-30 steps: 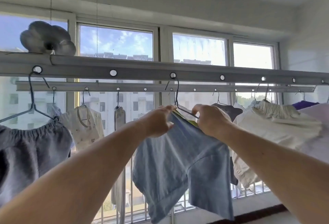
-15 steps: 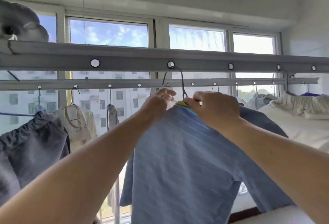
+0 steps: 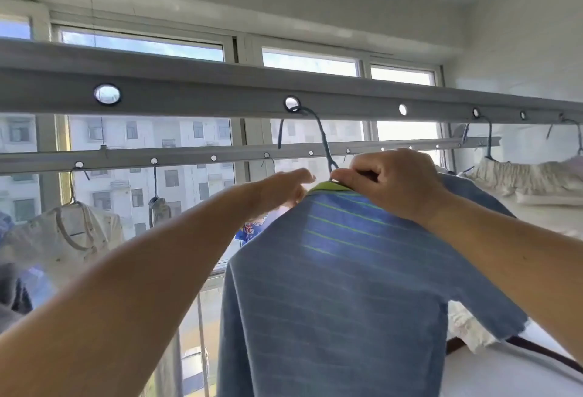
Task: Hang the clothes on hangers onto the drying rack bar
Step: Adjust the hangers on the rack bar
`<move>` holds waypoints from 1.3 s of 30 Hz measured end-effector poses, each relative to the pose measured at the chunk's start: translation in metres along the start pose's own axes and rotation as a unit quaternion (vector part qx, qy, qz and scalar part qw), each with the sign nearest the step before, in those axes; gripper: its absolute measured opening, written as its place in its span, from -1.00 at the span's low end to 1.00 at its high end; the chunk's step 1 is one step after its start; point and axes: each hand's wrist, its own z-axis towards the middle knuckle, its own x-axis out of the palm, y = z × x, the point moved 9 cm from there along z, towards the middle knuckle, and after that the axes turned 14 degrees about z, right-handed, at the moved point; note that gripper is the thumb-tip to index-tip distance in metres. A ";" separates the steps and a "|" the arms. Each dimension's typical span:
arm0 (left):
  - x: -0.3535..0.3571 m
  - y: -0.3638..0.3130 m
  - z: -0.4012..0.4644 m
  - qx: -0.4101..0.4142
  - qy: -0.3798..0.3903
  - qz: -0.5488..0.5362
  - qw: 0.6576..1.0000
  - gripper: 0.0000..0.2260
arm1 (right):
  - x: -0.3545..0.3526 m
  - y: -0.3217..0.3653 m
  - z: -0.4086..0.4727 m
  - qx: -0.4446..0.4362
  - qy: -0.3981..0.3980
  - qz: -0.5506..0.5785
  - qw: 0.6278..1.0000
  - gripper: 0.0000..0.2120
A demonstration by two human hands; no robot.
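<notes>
Fingers of both hands (image 3: 391, 182) (image 3: 284, 188) pinching shirt collar (image 3: 328, 187) beneath hooked hanger (image 3: 318, 135).

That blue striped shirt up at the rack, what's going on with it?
A person is hanging laundry. The blue striped shirt is on a hanger whose hook is already through a hole in the near rack bar. The right hand pinches the green collar by the hook, and the left hand reaches to the collar's other side, apparently straightening it. Other clothes hang on the far bar.
</notes>
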 end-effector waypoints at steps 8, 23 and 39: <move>-0.040 0.026 -0.023 0.003 -0.078 0.044 0.996 -0.64 | 0.004 -0.002 0.002 -0.004 0.037 0.017 0.999 -0.50; -0.075 0.021 -0.065 0.080 -0.182 0.271 0.942 -0.71 | 0.025 0.007 0.007 0.031 0.073 -0.011 0.997 -0.56; -0.037 0.029 -0.052 0.035 -0.143 0.284 0.947 -0.65 | 0.047 0.000 0.002 0.123 0.181 0.094 0.971 -0.79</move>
